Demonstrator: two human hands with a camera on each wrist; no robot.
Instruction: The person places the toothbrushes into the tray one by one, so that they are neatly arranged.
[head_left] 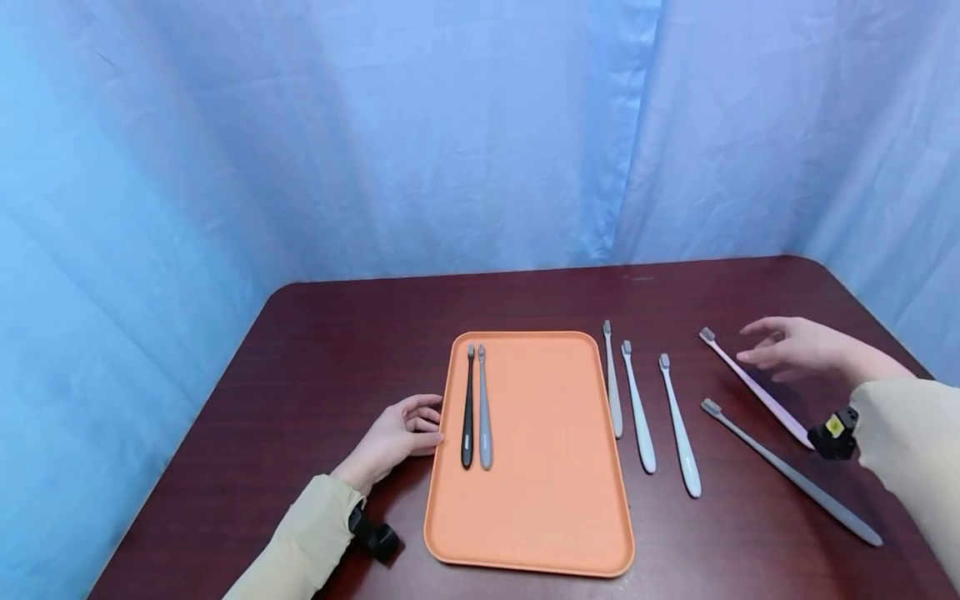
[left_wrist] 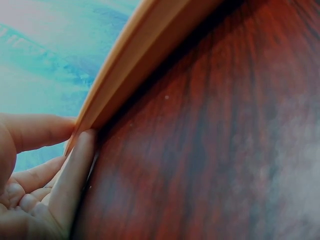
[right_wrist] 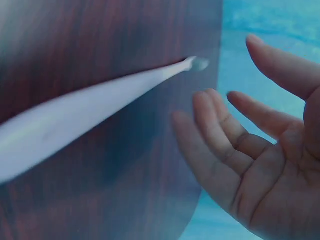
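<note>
An orange tray (head_left: 547,450) lies on the dark wooden table (head_left: 315,358). In its left part a black toothbrush (head_left: 468,417) and a grey toothbrush (head_left: 484,417) lie side by side. My left hand (head_left: 401,433) rests on the table at the tray's left rim (left_wrist: 145,55). The fingers of that left hand (left_wrist: 45,190) are loosely curled, touch the rim and hold nothing. My right hand (head_left: 795,346) hovers with spread fingers just right of the head of a pink toothbrush (head_left: 753,387). In the right wrist view the pink toothbrush (right_wrist: 100,115) lies apart from the empty right hand (right_wrist: 260,150).
Three pale toothbrushes (head_left: 612,383) (head_left: 638,412) (head_left: 680,433) lie in a row right of the tray. A dark grey toothbrush (head_left: 795,477) lies slantwise near the front right. A blue curtain (head_left: 450,133) hangs behind the table.
</note>
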